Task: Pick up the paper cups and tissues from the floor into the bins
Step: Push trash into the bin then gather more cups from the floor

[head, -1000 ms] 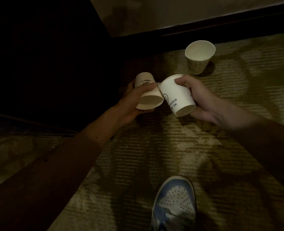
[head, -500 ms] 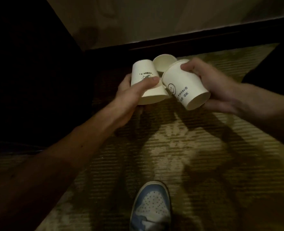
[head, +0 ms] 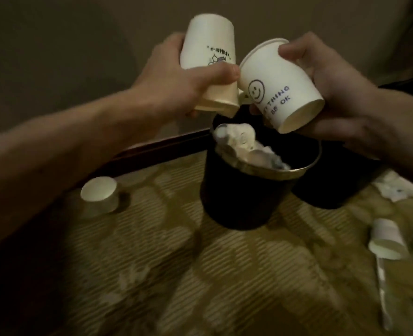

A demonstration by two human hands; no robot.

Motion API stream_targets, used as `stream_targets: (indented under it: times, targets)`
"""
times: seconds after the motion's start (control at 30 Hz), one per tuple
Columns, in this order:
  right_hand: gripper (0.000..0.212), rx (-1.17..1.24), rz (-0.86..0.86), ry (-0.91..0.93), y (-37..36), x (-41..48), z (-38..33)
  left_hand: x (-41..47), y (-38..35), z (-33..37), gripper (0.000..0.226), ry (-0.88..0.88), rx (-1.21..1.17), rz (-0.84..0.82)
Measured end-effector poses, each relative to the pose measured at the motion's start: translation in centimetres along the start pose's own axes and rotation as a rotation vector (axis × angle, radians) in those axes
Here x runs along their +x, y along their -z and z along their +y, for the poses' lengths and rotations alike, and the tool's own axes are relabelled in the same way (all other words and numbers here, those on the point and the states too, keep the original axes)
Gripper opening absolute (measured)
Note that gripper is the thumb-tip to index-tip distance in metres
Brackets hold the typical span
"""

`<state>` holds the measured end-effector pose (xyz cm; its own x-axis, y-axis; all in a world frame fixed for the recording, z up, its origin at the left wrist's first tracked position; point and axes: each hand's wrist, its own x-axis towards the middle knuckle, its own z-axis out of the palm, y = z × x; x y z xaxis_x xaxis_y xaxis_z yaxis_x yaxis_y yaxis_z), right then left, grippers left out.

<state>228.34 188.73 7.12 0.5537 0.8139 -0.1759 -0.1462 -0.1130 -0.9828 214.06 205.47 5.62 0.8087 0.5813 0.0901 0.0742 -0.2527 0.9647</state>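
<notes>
**Both cups now lifted from the floor to above the bin**

Head view. Both hands have risen since the earlier frame, and the bins have come into sight. The left hand (head: 176, 78) holds an upside-down printed cup (head: 208, 44), its grip closed around the wall with the thumb across the front. A double rim below suggests a second cup nested inside, but I cannot tell for sure. The right hand (head: 334, 93) has its grip closed around the smiley cup (head: 280, 86), which is tilted with its base toward the camera. Both cups hang close together just above the near bin (head: 237, 197).

To drop them well, I think each cup should go low over the free part of the opening, beside the crumpled tissue (head: 239, 141). They are better released one at a time, so that neither bounces off the heap onto the carpet (head: 200, 275).

Counted:
- **Bins:** two, the near one and a second bin (head: 334, 187) just behind it.
- **Cups:** four plainly seen, two in the hands, one upright floor cup (head: 100, 195) at the left and one lying cup (head: 385, 241) at the right.
- **Tissues:** one bunch in the near bin and one floor tissue (head: 394, 187) beside the second bin. The pale pieces at the right edge are too unclear to count.
</notes>
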Motion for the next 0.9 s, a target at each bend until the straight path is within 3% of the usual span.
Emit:
stream_targets:
  times: [0.03, 0.1, 0.2, 0.27, 0.37, 0.5, 0.63, 0.7, 0.8, 0.83, 0.9]
  targets:
    - [0.031, 0.114, 0.045, -0.033, 0.8, -0.4, -0.4, 1.0, -1.1, 1.4, 0.069, -0.027, 0.053, -0.021]
    - [0.042, 0.033, 0.191, -0.036, 2.6, -0.9, -0.1, 2.7, -3.1, 3.8, 0.069, -0.051, 0.172, -0.059]
    - [0.058, -0.7, 0.503, 0.03, 5.3, -1.8, 0.7, 5.0, -5.0, 6.7, 0.07, -0.015, 0.317, -0.114]
    - [0.058, -1.036, 0.488, 0.062, 6.7, -2.4, 2.0, 6.0, -6.1, 8.6, 0.07, -0.008, 0.355, -0.126]
    - [0.051, -1.222, 0.419, 0.058, 7.8, -3.0, 3.2, 6.4, -7.9, 10.0, 0.073, -0.03, 0.317, -0.087]
    - [0.042, -1.218, 0.33, 0.04, 8.0, -3.0, 4.7, 6.0, -10.4, 8.5, 0.074, 0.036, 0.256, -0.111]
    - [0.047, -1.203, 0.216, -0.142, 8.7, -2.7, 5.1, 5.4, -11.7, 6.5, 0.071, 0.105, 0.131, -0.105]
    - [0.063, -1.062, 0.298, -0.109, 9.5, -2.9, 4.3, 5.6, -11.8, 6.3, 0.068, 0.131, 0.072, -0.146]
    - [0.104, -0.642, 0.357, -0.044, 10.0, -2.9, 2.5, 6.1, -11.8, 6.4, 0.067, 0.19, -0.083, -0.19]
    - [0.105, -0.508, 0.35, -0.037, 10.0, -2.8, 2.1, 6.2, -11.9, 6.5, 0.065, 0.21, -0.122, -0.209]
    - [0.086, -0.336, 0.33, -0.024, 10.1, -2.3, 1.5, 6.4, -12.2, 6.5, 0.059, 0.239, -0.181, -0.247]
